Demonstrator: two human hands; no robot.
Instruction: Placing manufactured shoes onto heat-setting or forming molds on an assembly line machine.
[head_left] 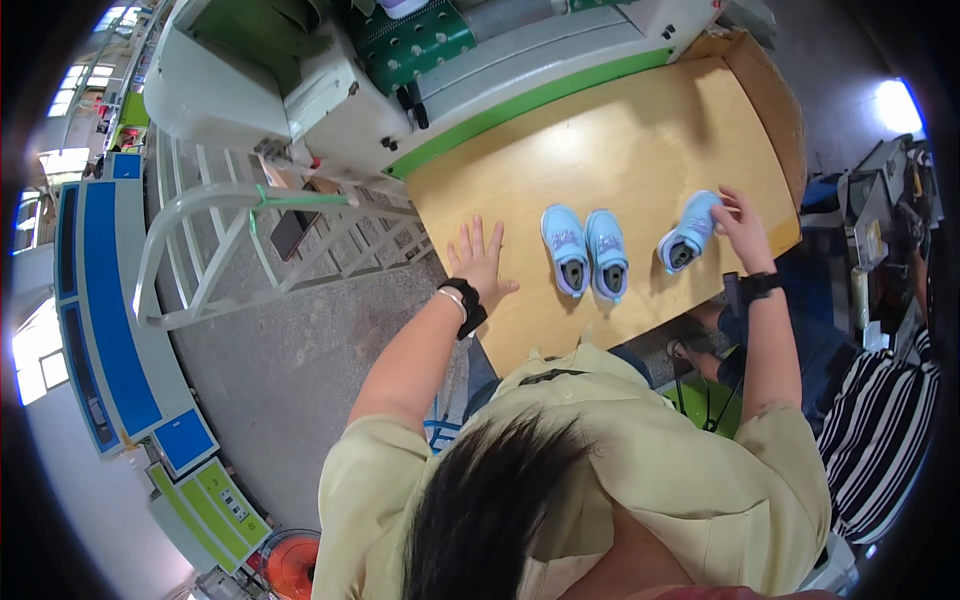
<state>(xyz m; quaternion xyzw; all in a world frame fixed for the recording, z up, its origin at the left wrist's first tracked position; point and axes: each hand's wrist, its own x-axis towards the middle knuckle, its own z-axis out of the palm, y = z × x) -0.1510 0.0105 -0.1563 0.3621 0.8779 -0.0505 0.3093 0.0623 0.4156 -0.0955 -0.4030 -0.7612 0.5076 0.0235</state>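
My left hand (478, 262) lies with fingers spread on the left edge of the wooden table (490, 170), holding nothing. Two light-blue children's sneakers stand side by side in the middle, the left sneaker (564, 248) almost touching the right sneaker (606, 252). Dark inserts show in their openings. Farther right, my right hand (738, 218) has its thumb and fingers closed on the toe end of a third light-blue sneaker (688, 232), which sits at a slant on the table. Part of that toe is hidden by my fingers.
A white and green machine with a perforated green conveyor belt (412, 45) adjoins the table's far side. A cardboard panel (765, 105) borders the right end. White metal racks (240, 225) stand at left. At right is another person in a striped garment (880, 440).
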